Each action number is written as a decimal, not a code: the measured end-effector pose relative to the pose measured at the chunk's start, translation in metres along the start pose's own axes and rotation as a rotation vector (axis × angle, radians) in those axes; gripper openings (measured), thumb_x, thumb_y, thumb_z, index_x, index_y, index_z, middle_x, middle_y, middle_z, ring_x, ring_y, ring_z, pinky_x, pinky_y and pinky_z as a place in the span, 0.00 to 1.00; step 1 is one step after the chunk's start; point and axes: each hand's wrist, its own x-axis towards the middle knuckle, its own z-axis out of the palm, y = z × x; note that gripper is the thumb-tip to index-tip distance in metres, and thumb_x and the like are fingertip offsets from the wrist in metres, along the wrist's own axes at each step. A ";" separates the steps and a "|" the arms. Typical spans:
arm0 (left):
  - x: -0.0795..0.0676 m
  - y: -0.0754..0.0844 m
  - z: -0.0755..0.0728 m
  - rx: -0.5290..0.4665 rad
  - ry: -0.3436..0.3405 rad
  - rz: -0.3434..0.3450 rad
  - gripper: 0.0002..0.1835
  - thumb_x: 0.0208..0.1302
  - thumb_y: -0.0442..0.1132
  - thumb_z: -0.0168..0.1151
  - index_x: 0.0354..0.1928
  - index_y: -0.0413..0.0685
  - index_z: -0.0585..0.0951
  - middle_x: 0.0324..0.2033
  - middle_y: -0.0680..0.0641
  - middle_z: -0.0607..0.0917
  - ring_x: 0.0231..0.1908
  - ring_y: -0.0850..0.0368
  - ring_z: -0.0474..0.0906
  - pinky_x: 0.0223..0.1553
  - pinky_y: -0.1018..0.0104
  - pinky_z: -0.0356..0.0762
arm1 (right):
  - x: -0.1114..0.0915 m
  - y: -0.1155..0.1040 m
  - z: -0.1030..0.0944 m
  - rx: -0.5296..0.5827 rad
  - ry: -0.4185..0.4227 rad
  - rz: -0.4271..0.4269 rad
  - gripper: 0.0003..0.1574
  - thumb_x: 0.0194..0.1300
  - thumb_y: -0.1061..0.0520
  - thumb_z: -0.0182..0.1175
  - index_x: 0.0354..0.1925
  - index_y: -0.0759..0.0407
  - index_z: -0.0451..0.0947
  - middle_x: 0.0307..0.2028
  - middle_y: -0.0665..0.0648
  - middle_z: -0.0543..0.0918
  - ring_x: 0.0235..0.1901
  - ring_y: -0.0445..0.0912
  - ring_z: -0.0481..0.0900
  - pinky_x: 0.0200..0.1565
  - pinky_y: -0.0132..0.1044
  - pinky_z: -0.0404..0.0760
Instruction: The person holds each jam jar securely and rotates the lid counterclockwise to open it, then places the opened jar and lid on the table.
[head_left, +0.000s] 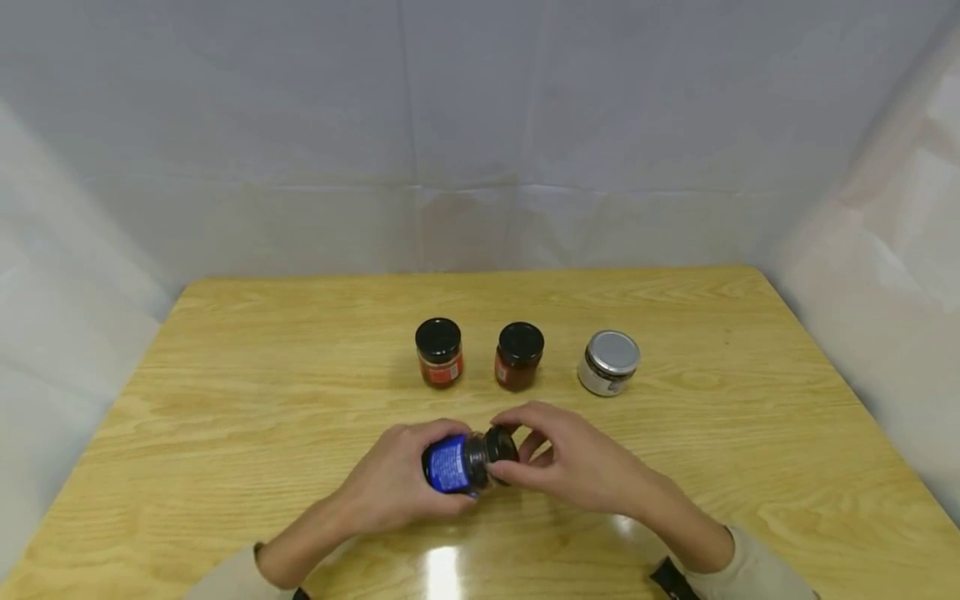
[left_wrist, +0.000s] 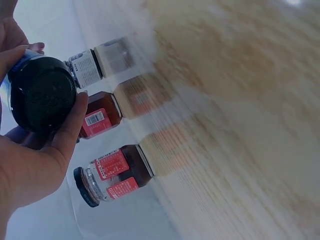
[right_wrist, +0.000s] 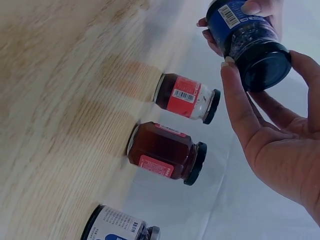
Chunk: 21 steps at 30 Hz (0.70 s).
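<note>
A glass jar with a blue label [head_left: 448, 464] and a black lid [head_left: 501, 444] is held on its side above the near part of the table. My left hand [head_left: 408, 479] grips the jar's body, its dark base [left_wrist: 44, 95] facing the left wrist camera. The fingers and thumb of my right hand [head_left: 573, 462] pinch the rim of the lid, which sits on the jar's mouth. In the right wrist view, dark contents show through the glass below the lid [right_wrist: 265, 67]; whether the lid is loose cannot be seen.
Beyond the hands stand a red-labelled jar with a black lid [head_left: 439, 352], a dark red jar with a black lid [head_left: 519, 356] and a white-labelled jar with a silver lid [head_left: 609, 362]. They stand upright in a row on the wooden table [head_left: 262, 400]. Pale sheeting [head_left: 480, 125] hangs behind.
</note>
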 end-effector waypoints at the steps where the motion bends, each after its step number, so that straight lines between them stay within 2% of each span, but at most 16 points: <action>1: 0.000 0.000 0.000 0.000 -0.001 0.000 0.28 0.43 0.50 0.76 0.49 0.58 0.79 0.37 0.59 0.82 0.33 0.65 0.77 0.33 0.69 0.77 | 0.000 0.000 0.000 0.006 -0.002 -0.011 0.31 0.61 0.41 0.64 0.59 0.51 0.73 0.48 0.47 0.76 0.39 0.40 0.78 0.39 0.31 0.80; 6: -0.001 -0.001 0.000 -0.001 -0.001 0.006 0.28 0.43 0.51 0.76 0.49 0.58 0.79 0.37 0.59 0.82 0.33 0.65 0.77 0.33 0.69 0.77 | -0.001 0.001 -0.002 0.008 -0.009 -0.057 0.32 0.59 0.42 0.66 0.59 0.50 0.73 0.50 0.46 0.75 0.40 0.41 0.78 0.42 0.33 0.80; 15: -0.002 -0.002 -0.001 -0.005 0.000 0.027 0.28 0.43 0.51 0.76 0.48 0.58 0.79 0.38 0.59 0.82 0.34 0.65 0.77 0.34 0.69 0.77 | 0.000 0.003 -0.003 -0.077 -0.015 -0.157 0.33 0.58 0.40 0.66 0.59 0.48 0.73 0.51 0.43 0.75 0.42 0.39 0.77 0.46 0.34 0.78; 21: -0.002 -0.003 -0.002 -0.011 -0.006 0.017 0.28 0.42 0.51 0.76 0.48 0.59 0.79 0.37 0.59 0.82 0.34 0.65 0.77 0.34 0.68 0.77 | 0.002 0.005 -0.004 -0.072 -0.032 -0.218 0.33 0.58 0.43 0.67 0.58 0.52 0.73 0.53 0.43 0.74 0.48 0.39 0.75 0.49 0.34 0.76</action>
